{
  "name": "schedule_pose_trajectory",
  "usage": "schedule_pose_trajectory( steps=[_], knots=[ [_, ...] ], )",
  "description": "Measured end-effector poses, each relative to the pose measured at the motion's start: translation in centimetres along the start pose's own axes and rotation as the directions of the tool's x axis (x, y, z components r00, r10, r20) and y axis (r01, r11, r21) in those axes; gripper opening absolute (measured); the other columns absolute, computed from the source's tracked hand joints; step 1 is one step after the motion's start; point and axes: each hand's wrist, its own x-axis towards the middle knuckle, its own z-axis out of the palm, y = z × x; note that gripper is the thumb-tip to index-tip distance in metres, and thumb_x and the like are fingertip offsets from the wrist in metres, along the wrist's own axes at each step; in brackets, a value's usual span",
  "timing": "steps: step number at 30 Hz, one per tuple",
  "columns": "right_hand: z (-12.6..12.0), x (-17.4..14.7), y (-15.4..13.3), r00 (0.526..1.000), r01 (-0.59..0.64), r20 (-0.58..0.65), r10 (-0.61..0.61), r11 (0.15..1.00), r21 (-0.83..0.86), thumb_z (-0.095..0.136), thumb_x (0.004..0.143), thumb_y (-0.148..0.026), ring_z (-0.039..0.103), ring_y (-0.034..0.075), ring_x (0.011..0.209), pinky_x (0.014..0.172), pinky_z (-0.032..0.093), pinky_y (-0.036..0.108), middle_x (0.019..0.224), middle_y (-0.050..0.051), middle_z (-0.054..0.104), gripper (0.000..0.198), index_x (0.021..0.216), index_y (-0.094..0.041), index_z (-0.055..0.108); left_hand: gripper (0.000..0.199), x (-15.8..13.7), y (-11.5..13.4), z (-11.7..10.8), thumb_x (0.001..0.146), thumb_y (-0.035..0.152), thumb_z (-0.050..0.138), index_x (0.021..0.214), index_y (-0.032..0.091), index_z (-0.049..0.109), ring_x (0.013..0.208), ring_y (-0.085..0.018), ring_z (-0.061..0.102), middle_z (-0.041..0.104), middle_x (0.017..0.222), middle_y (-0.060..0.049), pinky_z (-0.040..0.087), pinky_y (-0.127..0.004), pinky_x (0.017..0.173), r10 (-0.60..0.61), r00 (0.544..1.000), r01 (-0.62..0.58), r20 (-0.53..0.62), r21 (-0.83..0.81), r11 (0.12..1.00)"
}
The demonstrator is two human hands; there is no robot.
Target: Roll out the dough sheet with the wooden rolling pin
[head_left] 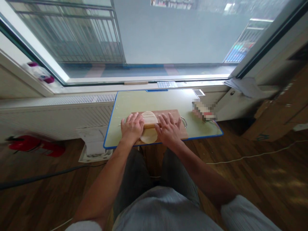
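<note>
Head-worn view — near, tilted forward and down over the table (134,101) — window (168,38) ahead

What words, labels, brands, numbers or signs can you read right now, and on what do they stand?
None can be read for certain.
Fire extinguisher: pale label, too blurred.
Bottle: label too blurred.
Cardboard box: dark marking, not legible.
Printed sheet: too small.
Pixelated item: any lettering is hidden.
Rolling pin and wooden board: no text visible.

You wore a pale grey-blue, faintly striped shirt (158,208) whose loose sleeves (247,211) left your forearms (106,178) and hands (131,128) bare, and a pair of dark grey trousers (134,173).
</note>
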Motion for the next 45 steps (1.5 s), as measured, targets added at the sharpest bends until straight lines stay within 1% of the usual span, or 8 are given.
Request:
schedule_pose_trajectory(
  steps=[5,8,17,23,30,37,41,45],
  knots=[
    [0.2,-3.4,-1.0,0.998,0.058,-0.010,-0.057,0.998,0.020,0.043,0.115,-0.051,0.028,0.035,0.167,0.134,0.001,0.070,0.173,0.010,0.046,0.058,0.164,-0.022,0.052,0.052,0.4,0.2,0.1,0.110,0.042,0.036,0.143,0.027,0.072,0.148,-0.035,0.055,0.063,0.160,-0.011,0.036,-0.061,0.124,-0.008,1.000,0.007,0.003,0.025,1.000],
    [0.6,-3.9,-0.9,0.996,0.084,-0.007,-0.083,0.996,0.010,0.043,0.114,-0.053,0.027,0.035,0.167,0.134,0.002,0.069,0.175,0.010,0.043,0.060,0.166,-0.023,0.048,0.051,0.5,0.3,0.1,0.110,0.043,0.036,0.141,0.026,0.074,0.146,-0.035,0.056,0.065,0.158,-0.011,0.036,-0.061,0.124,-0.013,1.000,0.013,-0.015,0.020,1.000],
    [1.5,-1.8,-0.5,0.997,0.077,0.021,-0.077,0.997,-0.001,0.043,0.113,-0.056,0.027,0.035,0.167,0.134,0.007,0.069,0.177,0.012,0.040,0.065,0.169,-0.023,0.043,0.053,-1.9,-0.2,-0.4,0.111,0.048,0.037,0.151,0.030,0.067,0.154,-0.034,0.050,0.061,0.162,-0.010,0.015,-0.068,0.134,0.073,0.996,-0.075,-0.053,-0.032,0.997],
    [1.7,-0.3,-0.8,0.998,0.043,0.039,-0.044,0.999,0.008,0.041,0.113,-0.057,0.029,0.036,0.166,0.132,0.008,0.073,0.175,0.015,0.042,0.066,0.169,-0.022,0.043,0.057,-2.9,-0.9,0.0,0.110,0.050,0.039,0.160,0.030,0.058,0.158,-0.033,0.047,0.056,0.167,-0.010,0.015,-0.066,0.136,0.093,0.992,-0.097,-0.082,-0.042,0.994],
    [1.5,2.1,-0.7,0.995,0.036,0.090,-0.035,0.999,-0.010,0.039,0.114,-0.055,0.035,0.037,0.162,0.131,0.012,0.075,0.174,0.013,0.045,0.063,0.169,-0.023,0.043,0.057,-2.1,-1.1,0.4,0.110,0.050,0.040,0.158,0.027,0.061,0.158,-0.034,0.046,0.054,0.168,-0.011,0.013,-0.065,0.137,0.102,0.990,-0.103,-0.098,-0.006,0.995],
    [1.7,4.9,-0.7,0.991,0.017,0.134,-0.014,1.000,-0.025,0.035,0.116,-0.056,0.036,0.038,0.162,0.132,0.011,0.073,0.171,0.012,0.050,0.061,0.164,-0.023,0.050,0.055,-0.4,-0.9,0.4,0.110,0.046,0.040,0.159,0.030,0.060,0.157,-0.034,0.046,0.057,0.166,-0.011,0.014,-0.070,0.135,0.011,0.999,-0.013,-0.044,-0.037,0.999],
    [1.9,4.9,0.0,0.992,0.019,0.123,-0.015,0.999,-0.032,0.036,0.116,-0.051,0.033,0.038,0.164,0.133,0.011,0.071,0.173,0.010,0.048,0.056,0.163,-0.025,0.053,0.053,1.0,-0.8,0.4,0.111,0.046,0.038,0.154,0.031,0.064,0.156,-0.035,0.047,0.059,0.164,-0.011,0.015,-0.076,0.132,-0.023,1.000,0.023,-0.001,-0.052,0.998],
    [1.6,4.1,1.3,0.993,-0.008,0.116,0.015,0.998,-0.065,0.038,0.116,-0.050,0.030,0.038,0.165,0.132,0.012,0.075,0.176,0.008,0.043,0.057,0.167,-0.028,0.047,0.051,2.2,-0.8,0.7,0.111,0.048,0.037,0.149,0.032,0.068,0.154,-0.035,0.048,0.062,0.162,-0.010,0.015,-0.077,0.132,-0.037,0.999,0.037,0.007,-0.054,0.998]
  ],
)
